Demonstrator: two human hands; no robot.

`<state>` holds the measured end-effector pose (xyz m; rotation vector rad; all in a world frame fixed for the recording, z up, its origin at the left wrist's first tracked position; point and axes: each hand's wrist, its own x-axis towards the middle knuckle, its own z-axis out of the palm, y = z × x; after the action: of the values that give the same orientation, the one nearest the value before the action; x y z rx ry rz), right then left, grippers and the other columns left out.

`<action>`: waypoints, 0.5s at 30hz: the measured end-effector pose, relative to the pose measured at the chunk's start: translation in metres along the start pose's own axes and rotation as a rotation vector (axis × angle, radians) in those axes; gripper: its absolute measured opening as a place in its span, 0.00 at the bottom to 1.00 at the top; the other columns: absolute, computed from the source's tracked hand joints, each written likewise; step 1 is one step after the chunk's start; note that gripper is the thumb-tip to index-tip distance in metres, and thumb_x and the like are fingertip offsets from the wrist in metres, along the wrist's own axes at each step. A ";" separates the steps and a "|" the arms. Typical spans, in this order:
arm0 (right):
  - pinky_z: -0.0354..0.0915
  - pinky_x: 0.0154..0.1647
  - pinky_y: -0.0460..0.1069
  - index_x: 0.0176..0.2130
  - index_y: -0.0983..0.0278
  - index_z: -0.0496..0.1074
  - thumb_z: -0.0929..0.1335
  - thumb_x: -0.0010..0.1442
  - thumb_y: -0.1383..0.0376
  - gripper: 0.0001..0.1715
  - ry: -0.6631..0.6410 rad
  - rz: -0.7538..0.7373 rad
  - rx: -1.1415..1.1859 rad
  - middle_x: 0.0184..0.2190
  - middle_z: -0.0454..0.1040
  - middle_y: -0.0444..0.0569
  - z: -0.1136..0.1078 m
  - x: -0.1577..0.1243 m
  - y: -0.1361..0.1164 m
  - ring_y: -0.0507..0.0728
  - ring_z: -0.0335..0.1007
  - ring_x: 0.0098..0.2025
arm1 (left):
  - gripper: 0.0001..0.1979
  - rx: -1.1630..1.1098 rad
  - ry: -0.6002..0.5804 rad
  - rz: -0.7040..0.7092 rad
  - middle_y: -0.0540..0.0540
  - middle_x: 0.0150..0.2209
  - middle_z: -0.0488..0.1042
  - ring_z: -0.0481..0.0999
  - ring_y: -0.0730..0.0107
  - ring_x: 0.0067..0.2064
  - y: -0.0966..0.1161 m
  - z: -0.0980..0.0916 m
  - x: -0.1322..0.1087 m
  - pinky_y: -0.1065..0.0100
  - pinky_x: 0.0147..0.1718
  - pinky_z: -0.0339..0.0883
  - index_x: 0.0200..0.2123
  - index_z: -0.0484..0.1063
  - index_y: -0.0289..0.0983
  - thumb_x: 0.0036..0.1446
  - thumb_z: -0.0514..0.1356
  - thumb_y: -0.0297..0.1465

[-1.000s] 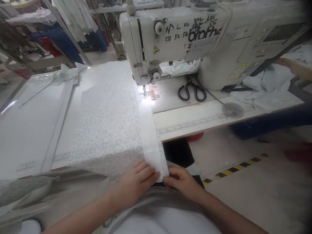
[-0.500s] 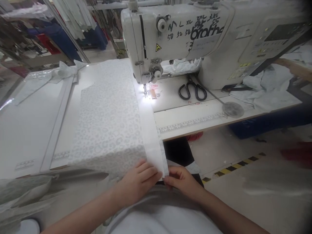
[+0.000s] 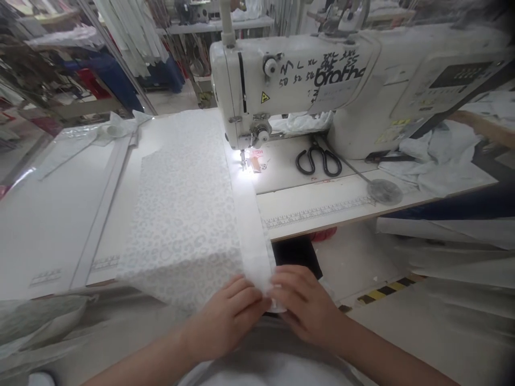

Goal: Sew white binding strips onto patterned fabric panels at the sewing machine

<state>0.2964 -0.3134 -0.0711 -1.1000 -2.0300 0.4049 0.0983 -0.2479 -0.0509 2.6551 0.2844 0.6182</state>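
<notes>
A pale leopard-print fabric piece [image 3: 185,209] lies on the sewing table and hangs over its front edge. Along its right side runs a plain white strip [image 3: 250,220], leading up beneath the lit needle area of the sewing machine [image 3: 281,80]. My left hand [image 3: 225,313] is closed on the strip's near end, fingers over the fabric edge. Beside it, my right hand [image 3: 301,300] pinches the same end from the right, its fingertips nearly meeting the left ones. The fingertips are slightly blurred.
Black-handled scissors [image 3: 319,160] lie on the machine bed. A round grey disc on a rod [image 3: 384,192] rests to their right, near a printed ruler [image 3: 317,212]. Crumpled pale fabric [image 3: 442,155] is at the right. Fabric scraps [image 3: 116,126] lie at the back left.
The view has tilted up slightly, so the machine appears lower. My right hand has shifted its fingers up over the strip's end; my left hand keeps its grip.
</notes>
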 end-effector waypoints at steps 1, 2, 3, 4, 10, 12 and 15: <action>0.61 0.49 0.56 0.42 0.67 0.67 0.61 0.59 0.75 0.12 -0.031 -0.056 -0.031 0.41 0.70 0.53 0.000 0.005 0.001 0.59 0.62 0.48 | 0.09 -0.040 -0.040 -0.024 0.44 0.34 0.72 0.67 0.68 0.36 0.000 -0.005 0.005 0.64 0.39 0.64 0.42 0.68 0.32 0.58 0.52 0.20; 0.62 0.47 0.54 0.40 0.67 0.68 0.60 0.61 0.75 0.10 -0.047 -0.085 -0.049 0.38 0.72 0.52 0.000 0.009 0.001 0.57 0.63 0.45 | 0.08 -0.096 -0.086 -0.062 0.45 0.34 0.71 0.67 0.69 0.37 -0.001 -0.012 0.010 0.65 0.39 0.64 0.40 0.69 0.33 0.59 0.53 0.22; 0.64 0.44 0.52 0.37 0.67 0.68 0.59 0.62 0.75 0.10 -0.050 -0.100 -0.058 0.35 0.72 0.51 -0.001 0.014 0.001 0.56 0.65 0.42 | 0.07 -0.165 -0.121 -0.112 0.45 0.34 0.71 0.68 0.70 0.37 -0.003 -0.018 0.016 0.67 0.39 0.65 0.39 0.69 0.35 0.59 0.53 0.23; 0.64 0.41 0.51 0.35 0.68 0.68 0.59 0.62 0.76 0.11 -0.045 -0.106 -0.064 0.33 0.72 0.50 -0.001 0.018 0.000 0.55 0.65 0.39 | 0.06 -0.228 -0.128 -0.177 0.45 0.35 0.71 0.69 0.70 0.38 -0.009 -0.025 0.022 0.68 0.39 0.66 0.39 0.69 0.36 0.60 0.53 0.25; 0.66 0.31 0.48 0.32 0.69 0.69 0.59 0.57 0.78 0.12 0.021 -0.194 -0.109 0.28 0.73 0.51 -0.002 0.025 0.002 0.54 0.66 0.32 | 0.12 -0.036 0.066 -0.507 0.40 0.54 0.64 0.62 0.60 0.57 -0.067 -0.046 0.037 0.54 0.53 0.63 0.48 0.65 0.38 0.61 0.51 0.30; 0.66 0.31 0.48 0.33 0.68 0.69 0.59 0.57 0.78 0.12 0.057 -0.218 -0.130 0.27 0.73 0.51 0.001 0.028 0.009 0.54 0.67 0.31 | 0.18 0.055 0.007 -0.485 0.39 0.57 0.62 0.57 0.57 0.60 -0.084 -0.048 0.036 0.48 0.55 0.59 0.53 0.61 0.37 0.60 0.53 0.32; 0.67 0.31 0.48 0.34 0.67 0.70 0.60 0.58 0.77 0.12 0.061 -0.217 -0.119 0.27 0.74 0.50 0.003 0.039 0.019 0.54 0.68 0.32 | 0.22 0.134 -0.073 -0.455 0.40 0.58 0.61 0.55 0.56 0.61 -0.100 -0.051 0.036 0.46 0.57 0.56 0.56 0.58 0.37 0.60 0.54 0.36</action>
<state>0.2926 -0.2706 -0.0660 -0.9368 -2.1136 0.1404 0.0965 -0.1305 -0.0377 2.5951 0.9034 0.3631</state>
